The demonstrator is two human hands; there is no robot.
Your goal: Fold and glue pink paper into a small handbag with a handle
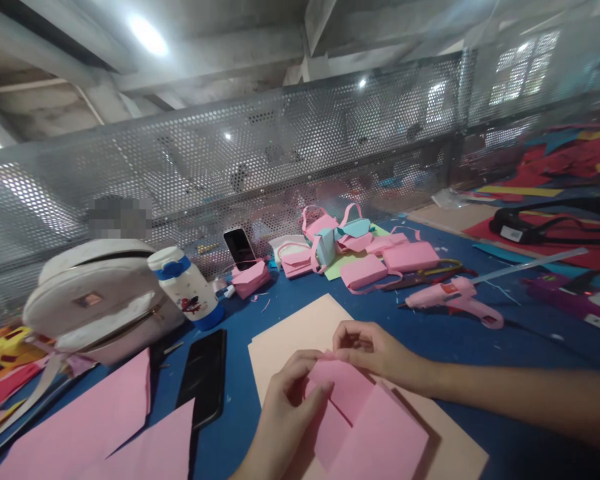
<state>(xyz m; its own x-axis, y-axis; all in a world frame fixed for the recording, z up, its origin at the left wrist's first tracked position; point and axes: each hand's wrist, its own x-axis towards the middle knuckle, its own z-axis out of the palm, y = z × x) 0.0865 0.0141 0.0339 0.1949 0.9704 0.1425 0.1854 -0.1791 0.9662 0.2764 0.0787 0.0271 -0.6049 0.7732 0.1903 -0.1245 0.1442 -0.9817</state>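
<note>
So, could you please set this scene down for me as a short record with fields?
Left hand: pinching a folded piece of pink paper, thumb on top
Right hand: fingertips at the same piece's far edge
Under the work: flat beige sheets on a blue tabletop
Right of the work: pink glue gun, lying on its side
Beyond the work: small pink and light-blue paper bags, some with strap handles
Left of the work: flat black phone, pink paper sheets
Farther left: white bottle with blue base, upright; pale backpack
Backdrop: perforated metal screen
</note>
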